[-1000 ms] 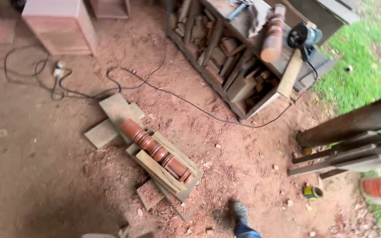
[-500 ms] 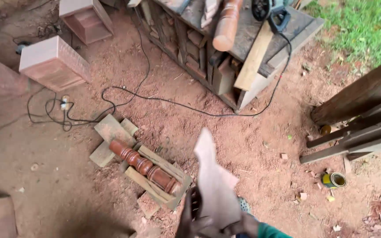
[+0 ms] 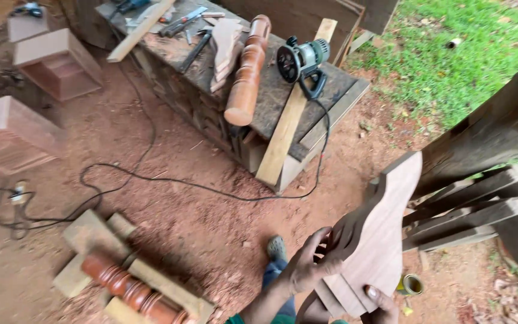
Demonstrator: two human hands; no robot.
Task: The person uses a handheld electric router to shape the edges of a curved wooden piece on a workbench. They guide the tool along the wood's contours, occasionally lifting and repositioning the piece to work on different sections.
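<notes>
Left hand (image 3: 310,267): raised from the lower edge of view, forearm bare, green sleeve cuff at the elbow end; fingers (image 3: 325,240) curled and clamped in a grip, knuckles toward the camera. Right hand (image 3: 382,303): low at the frame edge, mostly hidden; thumb showing, pressed flat, gripping.

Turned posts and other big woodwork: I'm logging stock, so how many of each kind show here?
Turned posts: 2, one on the bench, one on the ground blocks
Curved boards in both hands: 1
Pale planks on the bench: 2
Total: 5
</notes>
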